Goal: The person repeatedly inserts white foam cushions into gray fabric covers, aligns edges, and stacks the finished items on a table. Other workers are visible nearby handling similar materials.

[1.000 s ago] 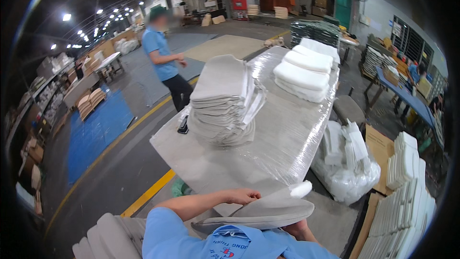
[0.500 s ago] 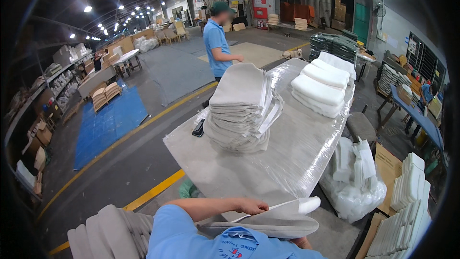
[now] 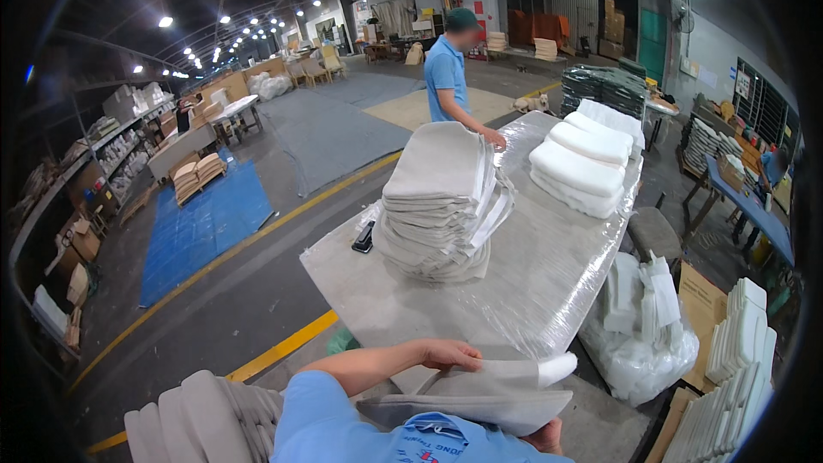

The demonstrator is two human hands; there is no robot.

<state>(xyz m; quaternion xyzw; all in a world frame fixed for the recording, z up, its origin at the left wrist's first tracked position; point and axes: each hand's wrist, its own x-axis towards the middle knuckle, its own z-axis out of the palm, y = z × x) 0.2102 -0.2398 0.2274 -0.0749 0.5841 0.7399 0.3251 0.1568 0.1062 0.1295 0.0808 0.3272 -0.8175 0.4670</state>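
Close to my body is a grey fabric cushion cover [image 3: 506,407], with a white foam pad [image 3: 557,369] poking out at its right end. The upper edge of the cover is pinched in the fingers of my left hand [image 3: 454,354], which lifts that layer away from the lower one. At the cover's lower right, my right hand [image 3: 546,437] holds it from beneath, its fingers partly hidden. Ahead on the plastic-wrapped table [image 3: 523,283] rises a tall stack of grey covers [image 3: 433,201]. Thick white pads [image 3: 576,163] are piled at the table's right.
A dark phone [image 3: 363,237] lies left of the stack. Grey padded pieces [image 3: 201,416] stand at my left. To the right are a clear plastic bag [image 3: 639,360] of white pieces and stacked white pads [image 3: 737,360]. A co-worker [image 3: 447,77] in blue stands beyond the table.
My left hand has moved up slightly, lifting the cover's upper layer. More of my right hand shows. The co-worker has moved rightward, one hand now by the far side of the stack.
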